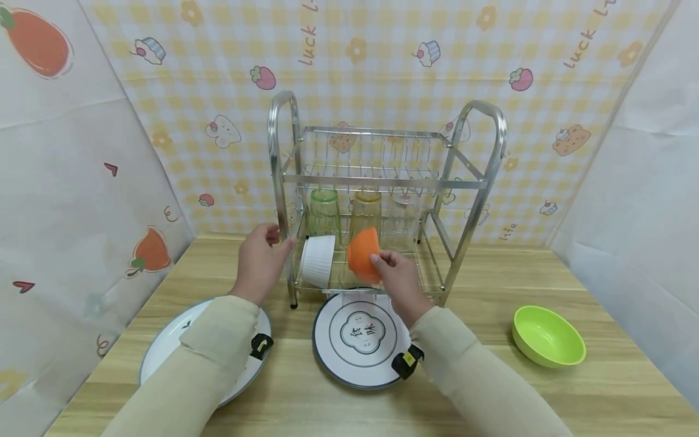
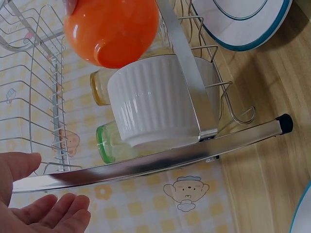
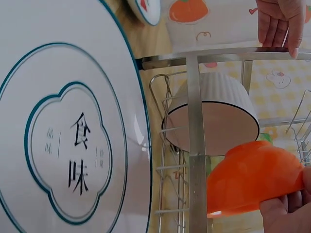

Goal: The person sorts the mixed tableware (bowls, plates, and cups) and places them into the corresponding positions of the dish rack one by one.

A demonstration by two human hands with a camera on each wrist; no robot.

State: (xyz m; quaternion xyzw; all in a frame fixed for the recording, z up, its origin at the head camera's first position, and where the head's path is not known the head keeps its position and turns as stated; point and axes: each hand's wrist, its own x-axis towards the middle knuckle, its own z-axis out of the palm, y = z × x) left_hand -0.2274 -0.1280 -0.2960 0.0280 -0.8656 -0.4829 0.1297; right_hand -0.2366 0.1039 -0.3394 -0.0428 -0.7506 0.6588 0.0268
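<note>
In the head view my right hand (image 1: 401, 276) pinches the rim of an orange bowl (image 1: 363, 256), which is turned on its side at the lower tier of a metal dish rack (image 1: 382, 181). Just left of it, a white ribbed bowl (image 1: 318, 261) stands on its side on that tier. My left hand (image 1: 263, 261) is beside the rack's left post, thumb and fingers apart around it and nothing held, as the left wrist view shows. Behind the bowls are a green glass (image 1: 324, 212), a yellow glass (image 1: 366, 209) and a clear glass (image 1: 403, 218).
A white plate with a dark rim (image 1: 333, 358) lies in front of the rack, bearing printed characters. Partly under my left forearm is another white dish (image 1: 164, 346). A lime green bowl (image 1: 548, 337) sits upright at the right. Patterned cloth (image 1: 355, 79) hangs behind the rack.
</note>
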